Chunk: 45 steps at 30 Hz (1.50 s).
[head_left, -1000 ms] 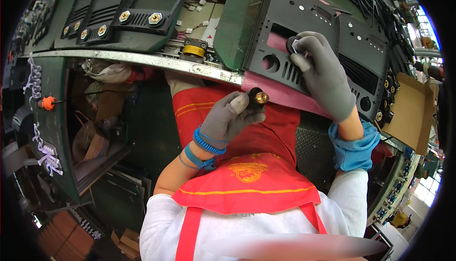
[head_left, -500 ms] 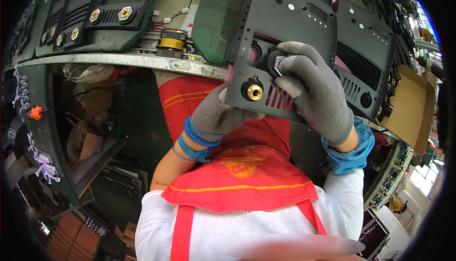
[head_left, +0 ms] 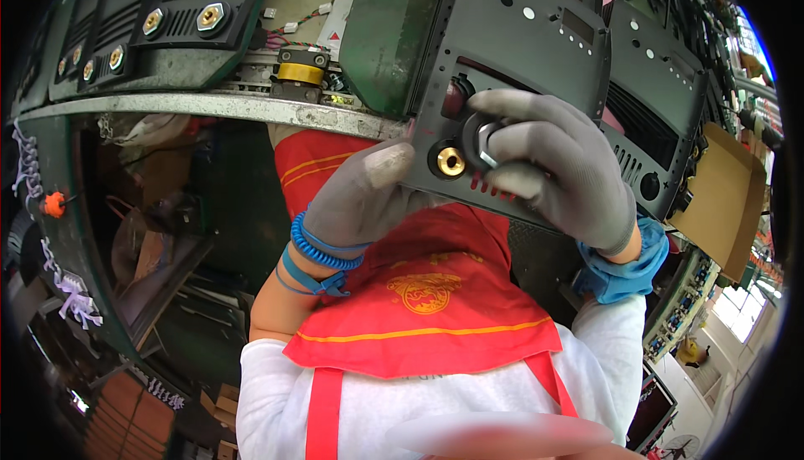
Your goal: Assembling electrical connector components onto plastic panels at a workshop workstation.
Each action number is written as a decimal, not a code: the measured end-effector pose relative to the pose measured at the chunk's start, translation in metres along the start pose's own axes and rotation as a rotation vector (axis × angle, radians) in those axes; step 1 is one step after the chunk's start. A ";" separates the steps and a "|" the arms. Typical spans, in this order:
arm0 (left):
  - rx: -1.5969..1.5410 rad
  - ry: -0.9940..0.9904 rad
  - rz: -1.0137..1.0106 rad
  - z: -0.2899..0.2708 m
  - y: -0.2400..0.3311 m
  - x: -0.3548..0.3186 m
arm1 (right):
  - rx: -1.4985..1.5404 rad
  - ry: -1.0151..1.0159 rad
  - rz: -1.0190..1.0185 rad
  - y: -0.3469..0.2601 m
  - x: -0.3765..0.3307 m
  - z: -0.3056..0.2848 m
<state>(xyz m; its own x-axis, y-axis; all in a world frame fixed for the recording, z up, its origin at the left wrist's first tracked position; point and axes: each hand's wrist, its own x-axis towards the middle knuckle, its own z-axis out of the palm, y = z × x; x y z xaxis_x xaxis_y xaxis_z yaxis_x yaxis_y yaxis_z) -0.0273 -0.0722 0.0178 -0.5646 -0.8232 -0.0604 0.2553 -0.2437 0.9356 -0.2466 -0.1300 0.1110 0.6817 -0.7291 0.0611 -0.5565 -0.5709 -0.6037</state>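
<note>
A black metal panel point(head_left: 511, 62) with slots and round holes lies tilted over the bench edge in front of me. Near its lower left corner a brass threaded socket point(head_left: 450, 161) in a black collar sticks up. My left hand point(head_left: 360, 196), gloved in grey, grips the panel's left edge, thumb at the edge and fingers passing underneath, where they are hidden. Between the gloved fingers of my right hand point(head_left: 561, 162) is a silver hex nut point(head_left: 486, 143) with a black ring point(head_left: 471, 137) around it, held just right of the brass socket.
Finished-looking black panels point(head_left: 188, 28) with brass sockets and nuts stand at the left. A black and yellow round part point(head_left: 300, 73) and wired connectors lie on the bench. Another black panel point(head_left: 653, 108) and an open cardboard box point(head_left: 722, 200) are at the right.
My right hand has carried the nut and ring slightly down and left, closer to the brass socket. My left hand has shifted left, its thumb now showing by the panel edge.
</note>
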 end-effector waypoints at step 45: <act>-0.988 0.068 -0.096 0.019 -0.010 0.010 | -0.183 -0.126 -0.041 -0.026 0.006 -0.005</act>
<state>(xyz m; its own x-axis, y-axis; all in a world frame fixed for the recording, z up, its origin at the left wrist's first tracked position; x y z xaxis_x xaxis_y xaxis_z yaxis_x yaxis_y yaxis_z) -0.0507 -0.0680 0.0148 -0.5789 -0.7976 -0.1693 0.7672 -0.6032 0.2180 -0.2304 -0.1214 0.1307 0.7534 -0.6572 -0.0242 -0.5961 -0.6668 -0.4473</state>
